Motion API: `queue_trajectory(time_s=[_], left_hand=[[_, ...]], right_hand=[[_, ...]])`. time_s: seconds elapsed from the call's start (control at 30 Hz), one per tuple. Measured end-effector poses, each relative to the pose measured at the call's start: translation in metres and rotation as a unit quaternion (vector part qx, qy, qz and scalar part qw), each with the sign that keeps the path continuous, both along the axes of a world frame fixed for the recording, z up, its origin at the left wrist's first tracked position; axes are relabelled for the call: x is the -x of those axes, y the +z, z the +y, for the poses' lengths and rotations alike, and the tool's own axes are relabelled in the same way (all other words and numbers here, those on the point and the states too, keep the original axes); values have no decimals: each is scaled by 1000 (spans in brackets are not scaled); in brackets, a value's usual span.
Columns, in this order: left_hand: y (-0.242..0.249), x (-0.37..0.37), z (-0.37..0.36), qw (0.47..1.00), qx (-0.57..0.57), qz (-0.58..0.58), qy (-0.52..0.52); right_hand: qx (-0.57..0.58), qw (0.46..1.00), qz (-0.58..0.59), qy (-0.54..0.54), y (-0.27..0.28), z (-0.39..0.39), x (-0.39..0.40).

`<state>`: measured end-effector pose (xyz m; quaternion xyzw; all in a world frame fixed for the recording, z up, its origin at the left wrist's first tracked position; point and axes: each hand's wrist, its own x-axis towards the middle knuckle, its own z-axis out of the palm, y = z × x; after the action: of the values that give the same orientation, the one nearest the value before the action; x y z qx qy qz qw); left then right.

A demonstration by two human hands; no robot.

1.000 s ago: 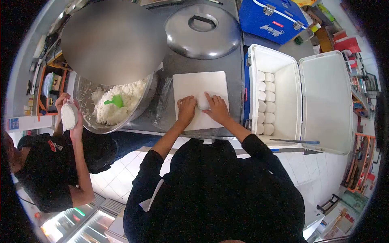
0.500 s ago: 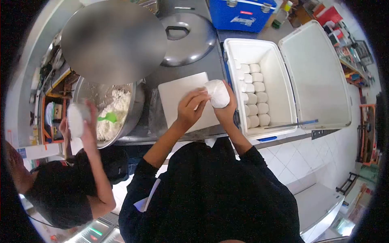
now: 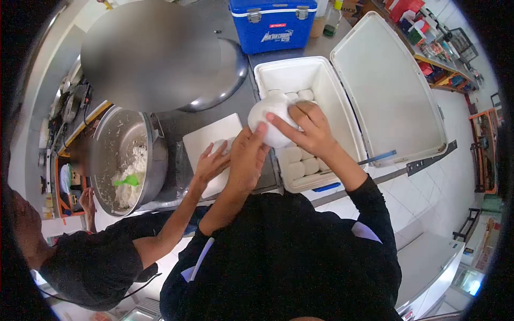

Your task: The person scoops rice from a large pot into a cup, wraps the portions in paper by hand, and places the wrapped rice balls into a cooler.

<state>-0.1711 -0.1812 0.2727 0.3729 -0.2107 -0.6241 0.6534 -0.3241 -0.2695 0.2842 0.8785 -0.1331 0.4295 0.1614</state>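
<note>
I've got the white wrapped bundle (image 3: 270,124) cupped in both hands, right hand (image 3: 310,128) curled over its top, left hand (image 3: 247,155) pressing from below, just above the open white cooler (image 3: 342,107). It looks soft, light and squashable, so I'd cradle it around the middle.

A co-worker's hand (image 3: 211,160) rests on the white board (image 3: 206,142) beside me.

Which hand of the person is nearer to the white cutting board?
Left. The left hand is at the white cutting board's right edge, touching the wrapped white ball. The right hand holds that ball farther right, over the open white cooler.
</note>
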Motion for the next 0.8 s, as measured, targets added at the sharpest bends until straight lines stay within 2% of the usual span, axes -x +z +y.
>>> queue_trajectory(time_s=[0.07, 0.17, 0.2, 0.27, 0.33, 0.37, 0.43, 0.53, 0.63, 0.7, 0.73, 0.8], left_hand=[[11, 12, -9, 993, 11, 118, 18], [8, 23, -19, 992, 75, 99, -14], [9, 29, -22, 988, 83, 130, -21], [3, 43, -27, 990, 54, 127, -8], [-3, 55, -38, 991, 40, 130, 9], [-7, 62, -43, 990, 35, 135, 20], [-22, 73, -51, 989, 31, 136, 41], [-47, 89, -58, 991, 27, 115, 56], [-60, 113, -62, 996, -26, 61, 62], [-75, 128, -67, 991, -100, 5, 93], [-88, 131, -74, 992, -96, 6, 80], [-119, 130, -93, 990, -85, -98, 61]], right_hand=[[-26, 999, -28, 0, 5, -10, 11], [-125, 986, -101, 34, 6, -14, 28], [-161, 976, -142, 45, 1, -16, 30], [-267, 938, -216, 40, -13, -12, 33], [-398, 875, -277, 11, -29, -3, 33], [-462, 832, -305, 40, -40, -3, 33], [-583, 725, -355, 95, -57, 0, 33], [-662, 538, -453, 258, -57, 9, 40], [-700, 584, -400, 98, -87, -3, 40], [-733, 485, -467, 97, -94, -10, 41], [-747, 433, -496, 96, -98, -15, 40], [-785, 346, -501, 112, -114, -37, 51]])
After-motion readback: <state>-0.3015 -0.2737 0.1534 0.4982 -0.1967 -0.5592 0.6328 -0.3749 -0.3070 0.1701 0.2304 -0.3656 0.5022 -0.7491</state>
